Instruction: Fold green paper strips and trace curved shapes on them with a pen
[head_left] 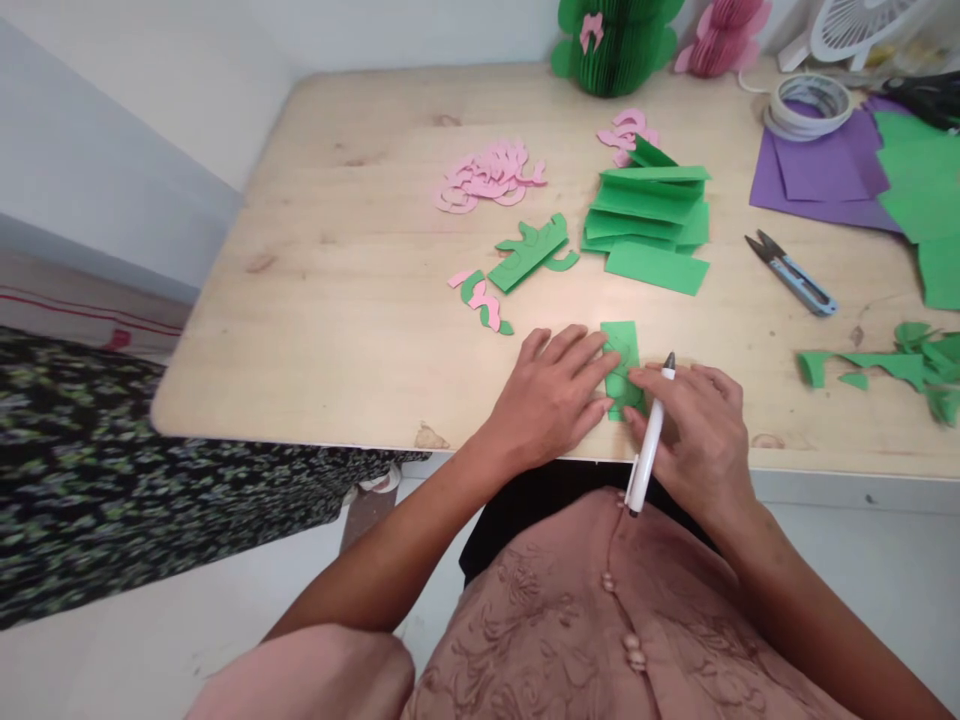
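A small green paper strip (pixel 621 350) lies near the table's front edge, with faint curved lines on it. My left hand (pixel 551 395) rests flat, its spread fingertips pressing the strip's left side. My right hand (pixel 697 430) touches the right side with thumb and index finger. A white pen (pixel 651 440) is held in that hand, its dark pointed end up and away from the paper. Just beyond are a green paper piece (pixel 529 255) with cutouts on it and a few pink and green cutouts (pixel 484 300).
Folded green strips (pixel 649 215) and pink cutouts (pixel 495 178) lie farther back. Blue-handled thread snips (pixel 791 275) and green scraps (pixel 922 360) are at the right. Tape rolls (pixel 776 120) sit on purple paper (pixel 821 165). Green (pixel 616 50) and pink honeycomb paper figures (pixel 724 40) stand behind.
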